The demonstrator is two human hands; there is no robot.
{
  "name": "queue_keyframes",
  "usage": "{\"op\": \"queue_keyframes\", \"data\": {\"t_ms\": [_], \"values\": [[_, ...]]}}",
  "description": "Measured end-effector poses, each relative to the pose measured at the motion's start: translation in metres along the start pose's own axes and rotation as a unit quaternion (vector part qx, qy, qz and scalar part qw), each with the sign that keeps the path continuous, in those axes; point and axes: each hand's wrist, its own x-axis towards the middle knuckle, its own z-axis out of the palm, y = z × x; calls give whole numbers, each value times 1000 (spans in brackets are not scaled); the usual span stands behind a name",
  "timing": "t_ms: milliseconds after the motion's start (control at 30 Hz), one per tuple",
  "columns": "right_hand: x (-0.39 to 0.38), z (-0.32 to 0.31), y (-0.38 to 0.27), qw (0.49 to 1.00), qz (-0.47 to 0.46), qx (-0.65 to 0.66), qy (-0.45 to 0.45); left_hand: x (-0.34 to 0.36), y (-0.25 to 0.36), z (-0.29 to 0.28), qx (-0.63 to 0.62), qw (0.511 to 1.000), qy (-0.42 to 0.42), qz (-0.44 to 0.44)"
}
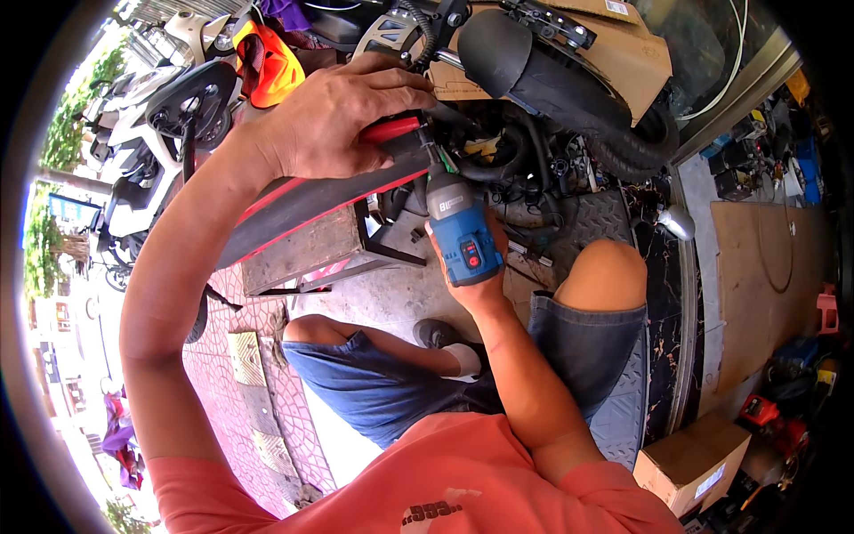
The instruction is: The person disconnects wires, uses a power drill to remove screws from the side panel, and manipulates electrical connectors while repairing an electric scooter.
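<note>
A long black deck with red edges (331,201), seemingly of an electric scooter, lies across a low wooden-topped bench (307,249) with a metal frame. My left hand (351,116) is closed over its far end, the thumb on the near side and the fingers reaching over the top. A blue cordless driver (464,233) sits in my right hand (485,285), whose fingers are mostly hidden behind the tool. The driver's slim tip points away from me and meets the deck's end beside my left fingers. Whether it sits on a screw, I cannot tell.
A black tyre under a fender (507,53) stands at the far right in front of a cardboard sheet (654,62). Cables and dark parts lie below it. An orange-yellow cloth (271,67) and parked motorbikes are at the left. A cardboard box (689,463) stands near right.
</note>
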Motion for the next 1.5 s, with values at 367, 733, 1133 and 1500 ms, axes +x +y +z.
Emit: {"op": "queue_keyframes", "data": {"t_ms": [367,733,1133,1500], "values": [[-8,8,-14,990,136,9,-20,8,-3,7,-52,998,1,-30],[-22,16,-1,922,325,210,-1,6,-6,8,-47,998,11,-33],[-25,13,18,981,178,59,-42,7,-5,9,-38,998,22,-37],[-1,5,0,994,76,-78,-20,3,-4,13,-27,998,25,-48]]}}
